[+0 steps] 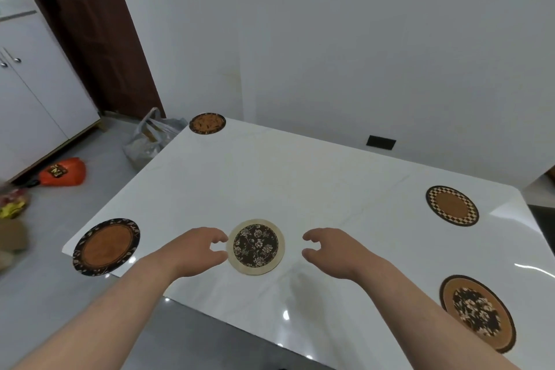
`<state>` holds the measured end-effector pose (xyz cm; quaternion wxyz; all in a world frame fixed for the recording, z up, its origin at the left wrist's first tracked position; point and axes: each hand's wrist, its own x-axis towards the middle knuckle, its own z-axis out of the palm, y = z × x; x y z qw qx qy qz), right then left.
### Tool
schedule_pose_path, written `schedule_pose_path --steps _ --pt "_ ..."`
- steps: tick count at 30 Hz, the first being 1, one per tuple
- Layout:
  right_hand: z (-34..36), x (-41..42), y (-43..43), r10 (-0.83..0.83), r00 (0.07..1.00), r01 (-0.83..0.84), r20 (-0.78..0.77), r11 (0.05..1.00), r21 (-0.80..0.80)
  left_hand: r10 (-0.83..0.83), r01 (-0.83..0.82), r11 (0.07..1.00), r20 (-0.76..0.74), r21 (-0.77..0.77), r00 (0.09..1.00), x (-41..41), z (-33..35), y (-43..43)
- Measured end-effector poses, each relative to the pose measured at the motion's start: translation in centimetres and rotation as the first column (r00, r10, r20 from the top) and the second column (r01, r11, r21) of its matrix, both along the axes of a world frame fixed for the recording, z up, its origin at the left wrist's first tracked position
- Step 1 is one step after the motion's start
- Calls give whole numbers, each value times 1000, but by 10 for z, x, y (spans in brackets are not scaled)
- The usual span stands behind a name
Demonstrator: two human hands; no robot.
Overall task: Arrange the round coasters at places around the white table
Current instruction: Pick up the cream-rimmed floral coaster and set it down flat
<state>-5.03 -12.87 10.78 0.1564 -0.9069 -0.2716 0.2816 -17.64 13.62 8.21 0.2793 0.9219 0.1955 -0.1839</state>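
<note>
White table (300,177) fills the view. Left hand (195,249): loose open C, holding nothing, fingertips at the 9 o'clock rim of the cream-rimmed floral coaster (255,246). Right hand (333,252): loosely curled, empty, apart at that coaster's 3 o'clock. All coasters lie flat, pattern up; round, so no long axis. Leaf-bordered coaster (106,246) at table's 9 o'clock, overhanging the corner. Tan floral coaster (477,312) at 4. Checker-rimmed coaster (452,206) at 2. Amber coaster (207,123) on the far corner, 11.

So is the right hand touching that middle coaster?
Apart. The head view shows bare table between the right hand and the middle coaster.
</note>
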Motion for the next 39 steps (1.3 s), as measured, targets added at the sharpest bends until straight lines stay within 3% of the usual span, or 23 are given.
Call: schedule_pose_path --steps 18,26,29,33,36,39 --pt "-77 52 46 -33 991 13 -127 988 -151 -56 55 998 -195 -12 979 58 -76 52" --pt "-115 52 56 -113 976 72 -188 975 -211 -262 319 930 -280 182 924 85 -99 64" --pt "-127 52 62 -195 951 148 -239 968 -201 -236 292 946 -313 144 920 92 -109 70" --pt "-141 47 74 -442 767 482 -464 875 -38 9 -48 986 -228 -163 974 96 -121 67" --pt "-147 45 80 -561 536 714 -631 700 -16 176 -218 911 -148 -350 973 100 -124 60" --pt "-151 48 83 -591 346 822 -729 565 -68 304 -343 837 -159 -426 939 104 -130 56"
